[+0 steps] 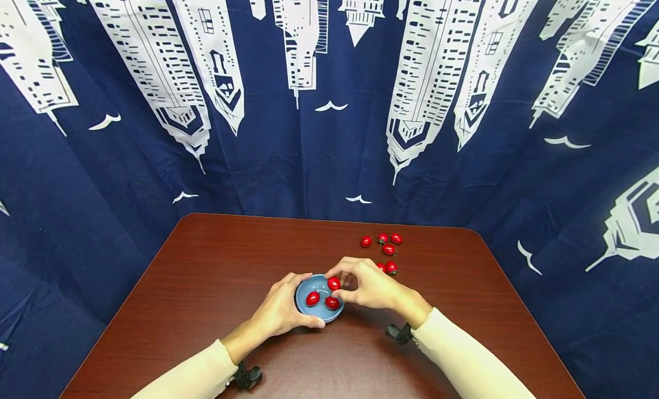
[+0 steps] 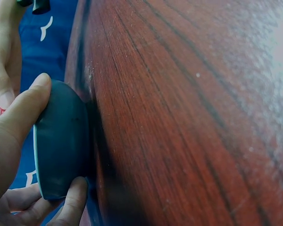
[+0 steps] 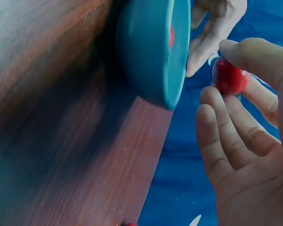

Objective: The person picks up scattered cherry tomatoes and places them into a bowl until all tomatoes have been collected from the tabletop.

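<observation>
A small blue bowl [image 1: 304, 307] stands on the table, with two red cherry tomatoes [image 1: 312, 299] inside it. My left hand [image 1: 280, 310] grips the bowl from its left side; the left wrist view shows the thumb and fingers spread around the bowl's outer wall [image 2: 61, 136]. Over the bowl's right part, my right hand [image 1: 368, 284] pinches another cherry tomato [image 1: 333, 283]. That held tomato [image 3: 230, 75] appears between thumb and fingertips in the right wrist view, apart from the bowl's rim.
Several more cherry tomatoes [image 1: 388, 249] lie in a loose group at the table's back right, some partly hidden behind the right hand. The brown wooden table [image 1: 231, 256] ends at a dark blue curtain [image 1: 329, 158] with white building prints.
</observation>
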